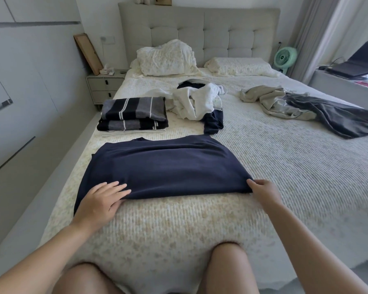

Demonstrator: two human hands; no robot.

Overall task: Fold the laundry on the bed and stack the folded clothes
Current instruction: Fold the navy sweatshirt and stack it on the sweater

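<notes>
- The navy shirt lies spread flat across the near part of the bed, its collar on the far side and its near edge folded over, straight in front of us.
- Our left hand rests on the shirt's near left corner, fingers straight and spread on top of the cloth; whether the thumb is tucked under the edge we cannot tell.
- Our right hand is at the shirt's near right corner, fingertips touching the folded edge; we cannot tell whether it pinches the cloth or only presses it.
- Our bare knees sit at the bed's near edge, below both hands.
- Beyond the shirt, on the left, stands a stack of folded striped clothes, dark and grey, well apart from our hands.
- Just right of the stack lies a loose heap of white clothes, with a navy piece poking out beneath it.
- Farther right, a beige garment and a grey one lie crumpled together.
- At the head are two pillows against a padded headboard.
- A nightstand stands left of the bed, a green fan right.
</notes>
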